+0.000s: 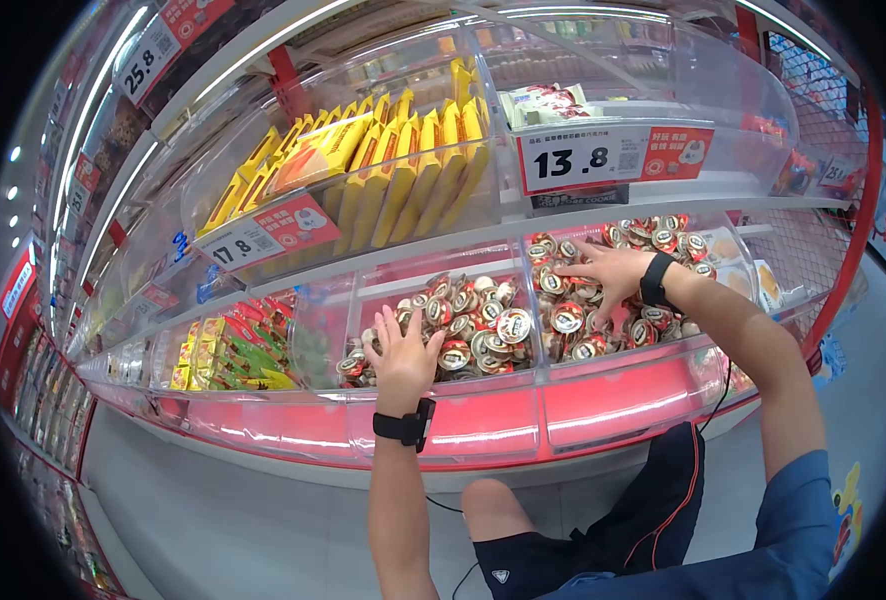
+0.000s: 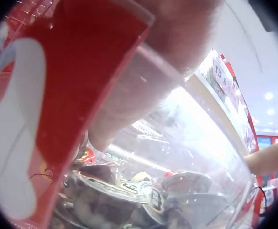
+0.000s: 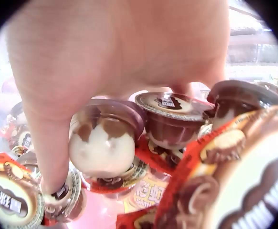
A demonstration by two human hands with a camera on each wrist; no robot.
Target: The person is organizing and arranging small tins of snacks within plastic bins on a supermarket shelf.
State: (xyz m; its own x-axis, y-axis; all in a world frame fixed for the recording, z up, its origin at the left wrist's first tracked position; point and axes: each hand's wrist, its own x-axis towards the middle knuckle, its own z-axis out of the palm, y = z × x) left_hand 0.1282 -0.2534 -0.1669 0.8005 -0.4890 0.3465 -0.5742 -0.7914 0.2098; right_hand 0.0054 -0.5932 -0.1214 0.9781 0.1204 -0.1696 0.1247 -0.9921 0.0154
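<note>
My left hand (image 1: 403,362) reaches over the front wall of a clear bin, its fingers spread above many small chocolate cups (image 1: 468,325) with round printed lids. In the left wrist view, part of this hand (image 2: 177,52) shows above cups (image 2: 105,193) seen through clear plastic. My right hand (image 1: 611,275) lies spread over a heap of similar cups (image 1: 567,318) in the bin to the right. The right wrist view shows its thumb (image 3: 53,152) pressing down on a cup's lid. Beside the thumb is a brown-and-white cup (image 3: 103,143); the far fingertips are hidden behind other cups.
Yellow packs (image 1: 403,170) fill an upper bin with a 17.8 price card (image 1: 268,235). A 13.8 price card (image 1: 613,158) hangs above the right bin. Red and green packets (image 1: 253,345) lie at the left. A red post and mesh (image 1: 856,240) stand at the right end.
</note>
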